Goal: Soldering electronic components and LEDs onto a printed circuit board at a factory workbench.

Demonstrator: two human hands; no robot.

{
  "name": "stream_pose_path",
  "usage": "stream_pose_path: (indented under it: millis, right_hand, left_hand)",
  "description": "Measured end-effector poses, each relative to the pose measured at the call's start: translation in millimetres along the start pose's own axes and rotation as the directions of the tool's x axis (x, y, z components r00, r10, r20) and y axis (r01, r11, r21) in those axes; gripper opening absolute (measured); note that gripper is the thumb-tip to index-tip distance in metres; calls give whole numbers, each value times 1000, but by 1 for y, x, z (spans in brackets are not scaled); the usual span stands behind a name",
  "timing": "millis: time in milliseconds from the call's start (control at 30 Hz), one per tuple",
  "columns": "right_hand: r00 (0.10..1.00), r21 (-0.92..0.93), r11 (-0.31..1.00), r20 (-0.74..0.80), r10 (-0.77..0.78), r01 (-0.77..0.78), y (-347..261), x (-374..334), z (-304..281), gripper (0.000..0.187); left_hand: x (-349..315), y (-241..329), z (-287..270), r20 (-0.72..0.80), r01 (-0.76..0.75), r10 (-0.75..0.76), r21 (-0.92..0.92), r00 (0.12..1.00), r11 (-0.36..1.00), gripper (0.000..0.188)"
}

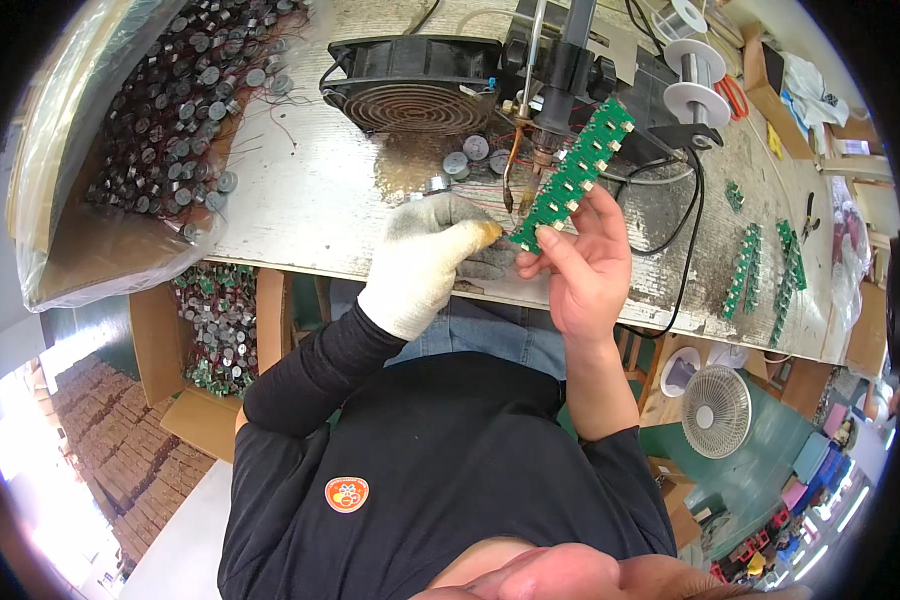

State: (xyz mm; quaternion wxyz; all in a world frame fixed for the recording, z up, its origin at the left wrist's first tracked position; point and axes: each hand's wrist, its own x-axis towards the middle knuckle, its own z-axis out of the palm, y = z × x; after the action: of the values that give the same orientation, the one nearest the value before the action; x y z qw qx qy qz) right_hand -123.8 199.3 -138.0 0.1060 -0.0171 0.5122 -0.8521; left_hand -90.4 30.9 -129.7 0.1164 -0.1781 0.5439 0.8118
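A long green circuit board strip (582, 162) with a row of pale connectors slants up over the bench edge. My bare right hand (590, 268) grips its lower end between thumb and fingers. My left hand (425, 255), in a white and grey glove with a stained fingertip, is closed beside that same end; what its fingers pinch is too small to make out. Just behind the fingertips stand a soldering iron tip (531, 188) and a thin bent metal tube (511, 170). Several small round silver motors (456, 164) lie behind the glove.
A black fan (415, 108) stands behind my hands, with solder wire spools (695, 84) to its right. A plastic-lined box (45, 215) of wired motors is at left. More board strips (742, 272) and pliers (810, 215) lie at right; black cables (692, 235) hang over the edge.
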Motion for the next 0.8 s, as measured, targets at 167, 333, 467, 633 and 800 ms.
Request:
stream_pose_path:
  millis: [167, 333, 467, 633, 800]
  right_hand:
    - [1000, 15, 1000, -4, 14, -14, 1, -2, 1, 53]
    - [1000, -15, 1000, 3, 11, -11, -2, -1, 2, 54]
    - [1000, 14, 1000, 14, 7, -8, -1, 0, 3, 53]
    - [1000, 20, 1000, 20, 2, -2, -1, 0, 2, 53]
    - [1000, 13, 1000, 14, 4, -4, -5, 1, 3, 53]
  left_hand:
    - [-2, 5, 1, -13, -32, 33, 92, 999, 995, 17]
    - [-3, 12, 8, -45, -17, 25, 174, 999, 985, 16]
    - [-3, 13, 7, -37, -51, 60, 218, 998, 975, 15]
    - [-2, 13, 8, -32, -73, 81, 197, 996, 978, 14]
    - [-3, 18, 9, -5, -21, 22, 186, 1000, 982, 13]
